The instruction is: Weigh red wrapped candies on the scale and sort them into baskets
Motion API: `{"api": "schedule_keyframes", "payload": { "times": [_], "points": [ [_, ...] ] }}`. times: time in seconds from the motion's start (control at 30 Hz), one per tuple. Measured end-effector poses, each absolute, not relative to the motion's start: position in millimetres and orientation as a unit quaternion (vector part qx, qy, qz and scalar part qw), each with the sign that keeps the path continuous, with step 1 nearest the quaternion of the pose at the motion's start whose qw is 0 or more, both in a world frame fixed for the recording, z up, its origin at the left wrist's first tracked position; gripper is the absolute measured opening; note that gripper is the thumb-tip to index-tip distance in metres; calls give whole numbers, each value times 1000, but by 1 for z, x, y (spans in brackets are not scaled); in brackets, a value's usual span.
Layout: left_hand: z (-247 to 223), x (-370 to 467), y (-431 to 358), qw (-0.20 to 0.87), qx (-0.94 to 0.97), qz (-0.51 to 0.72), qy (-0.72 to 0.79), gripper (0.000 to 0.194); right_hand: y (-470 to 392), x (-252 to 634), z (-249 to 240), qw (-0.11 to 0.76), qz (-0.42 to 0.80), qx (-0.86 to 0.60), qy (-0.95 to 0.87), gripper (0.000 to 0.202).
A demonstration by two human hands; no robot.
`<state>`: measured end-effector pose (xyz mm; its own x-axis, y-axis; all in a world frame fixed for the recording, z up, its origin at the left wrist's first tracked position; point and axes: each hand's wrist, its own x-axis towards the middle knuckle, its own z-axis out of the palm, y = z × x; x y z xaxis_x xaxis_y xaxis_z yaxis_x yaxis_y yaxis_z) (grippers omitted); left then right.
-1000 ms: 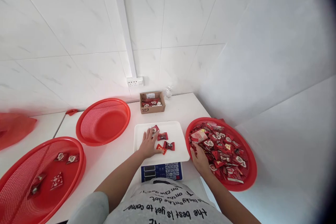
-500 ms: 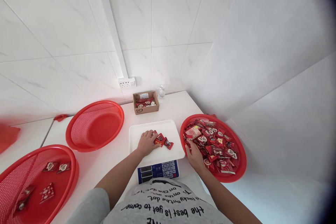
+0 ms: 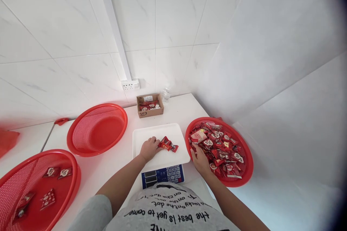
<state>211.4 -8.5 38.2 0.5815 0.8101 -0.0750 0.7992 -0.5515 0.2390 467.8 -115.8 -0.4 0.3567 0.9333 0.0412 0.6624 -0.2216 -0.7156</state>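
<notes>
My left hand (image 3: 149, 149) rests over the white tray (image 3: 141, 133) of a weighing scale. Its fingers are closed on the left end of small red snack packets (image 3: 166, 143), which lie together on the tray. My right hand (image 3: 201, 159) reaches over the near left rim of a red plastic basket (image 3: 251, 166), its fingers curled on a red packet among the pile. Many red wrapped packets (image 3: 222, 155) fill this basket. The fingertips of my right hand are partly hidden. Below the tray shows the blue keypad (image 3: 162, 175) of the scale.
Behind the tray stands a cardboard box (image 3: 150, 113) holding red packets, beside a clear plastic item (image 3: 166, 95). On the left are a red basket (image 3: 121, 130) and a nearer red basket (image 3: 77, 184) with several packets. A wall socket (image 3: 130, 85) is behind.
My left hand has drawn slightly left and nearer to me, uncovering more of the packets on the tray. The right hand stays at the basket, almost unmoved.
</notes>
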Motion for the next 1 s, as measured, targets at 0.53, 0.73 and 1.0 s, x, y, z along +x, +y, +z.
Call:
{"api": "schedule_keyframes", "payload": {
  "times": [0.53,0.73,1.0],
  "points": [
    [89,135,19,107,738,185,641,30,-116,467,3,341,220,-748,-525,48],
    [124,60,48,87,605,166,774,33,-116,467,3,337,230,-750,-521,49],
    [96,76,44,19,698,88,711,54,-115,466,3,345,227,-750,-517,47]
  ]
}}
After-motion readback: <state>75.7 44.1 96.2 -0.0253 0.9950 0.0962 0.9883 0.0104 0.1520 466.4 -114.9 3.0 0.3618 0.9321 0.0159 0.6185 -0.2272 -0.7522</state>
